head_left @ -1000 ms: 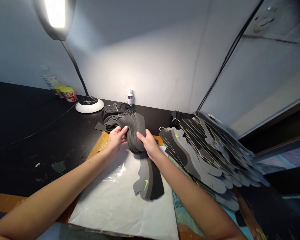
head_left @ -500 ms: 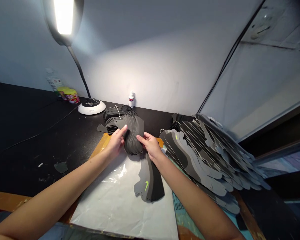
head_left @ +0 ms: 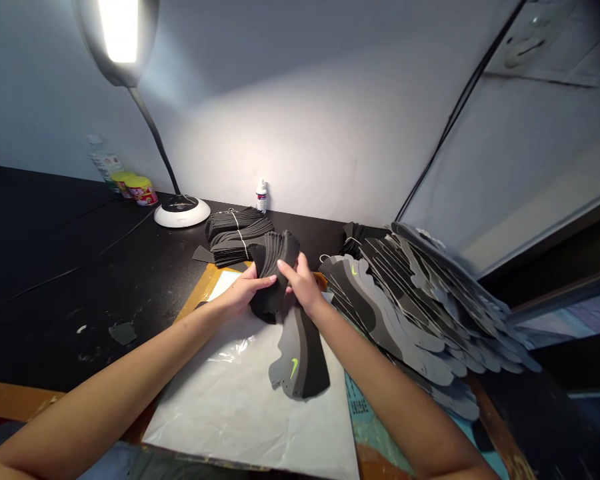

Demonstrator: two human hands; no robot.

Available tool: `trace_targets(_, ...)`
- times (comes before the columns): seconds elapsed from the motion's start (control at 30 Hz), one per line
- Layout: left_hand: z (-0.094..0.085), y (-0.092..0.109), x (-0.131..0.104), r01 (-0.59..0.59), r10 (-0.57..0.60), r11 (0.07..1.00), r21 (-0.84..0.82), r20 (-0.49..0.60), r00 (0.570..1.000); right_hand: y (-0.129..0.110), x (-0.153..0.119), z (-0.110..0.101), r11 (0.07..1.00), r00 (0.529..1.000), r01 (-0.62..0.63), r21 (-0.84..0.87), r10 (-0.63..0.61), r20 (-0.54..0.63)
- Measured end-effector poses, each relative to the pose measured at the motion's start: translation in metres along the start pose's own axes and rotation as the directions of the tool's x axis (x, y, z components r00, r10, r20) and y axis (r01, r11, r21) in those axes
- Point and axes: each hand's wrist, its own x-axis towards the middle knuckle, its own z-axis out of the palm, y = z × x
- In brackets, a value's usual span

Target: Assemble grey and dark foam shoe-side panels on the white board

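Both my hands grip a stack of dark grey shoe-upper pieces [head_left: 273, 267] above the white plastic-covered board [head_left: 220, 400]. My left hand [head_left: 243, 290] is closed on its left side, thumb across the front. On the right side my right hand [head_left: 303, 283] is closed too, thumb on the face of the stack; the fingers behind are mostly hidden. Just below lies a grey and black shoe upper [head_left: 300, 360] with a yellow-green swoosh, its top end hidden by the stack and my right hand. Behind my left hand sits a tied bundle of dark pieces [head_left: 240, 237].
At right a large fanned pile of shoe uppers [head_left: 410, 313] leans over the board's edge. A small tied bundle [head_left: 353, 240] stands behind it. Along the wall are a lamp [head_left: 183, 212], a small white bottle [head_left: 261, 197] and red-yellow tubs [head_left: 143, 191]. A dark scrap [head_left: 123, 333] lies at left.
The stack has been turned and bunched narrower, showing a darker face. My hands have come closer together, the left one moving right with its thumb now across the stack.
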Motion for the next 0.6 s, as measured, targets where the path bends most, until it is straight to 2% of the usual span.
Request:
trace_targets(0.1, 0.003, 0.001, -0.007, 0.105, -0.109, 0.994, 0.038, 0.145, 0.983, -0.004, -0.002, 0.0, 1.0, 1.0, -0.004, 0.014, 0.004, 0.014)
trace_targets(0.2, 0.004, 0.001, -0.009, 0.028, -0.053, 0.987, 0.157, 0.162, 0.985, -0.011, -0.005, 0.001, 0.999, 0.994, 0.033, 0.025, -0.035, 0.1)
trace_targets(0.27, 0.003, 0.003, -0.009, -0.075, 0.045, 0.963, 0.26, 0.118, 0.992, -0.019, -0.008, 0.002, 0.992, 0.979, 0.108, 0.067, -0.118, 0.166)
trace_targets(0.3, 0.002, 0.004, -0.009, -0.155, 0.132, 0.937, 0.312, 0.095, 0.987, -0.024, -0.01, 0.002, 0.983, 0.964, 0.164, 0.086, -0.178, 0.198)
trace_targets(0.37, 0.002, 0.008, -0.009, -0.329, 0.331, 0.857, 0.396, 0.066, 0.941, -0.032, -0.015, 0.004, 0.961, 0.924, 0.264, 0.077, -0.276, 0.266)
trace_targets(0.43, 0.003, 0.011, -0.009, -0.465, 0.487, 0.774, 0.43, 0.067, 0.871, -0.039, -0.021, 0.007, 0.945, 0.89, 0.324, 0.036, -0.318, 0.326)
trace_targets(0.5, 0.004, 0.012, -0.008, -0.522, 0.544, 0.738, 0.428, 0.08, 0.835, -0.041, -0.027, 0.012, 0.936, 0.883, 0.351, -0.01, -0.328, 0.336)
trace_targets(0.6, 0.007, 0.008, -0.008, -0.536, 0.542, 0.713, 0.452, 0.131, 0.83, -0.04, -0.031, 0.019, 0.923, 0.906, 0.371, -0.105, -0.335, 0.259)
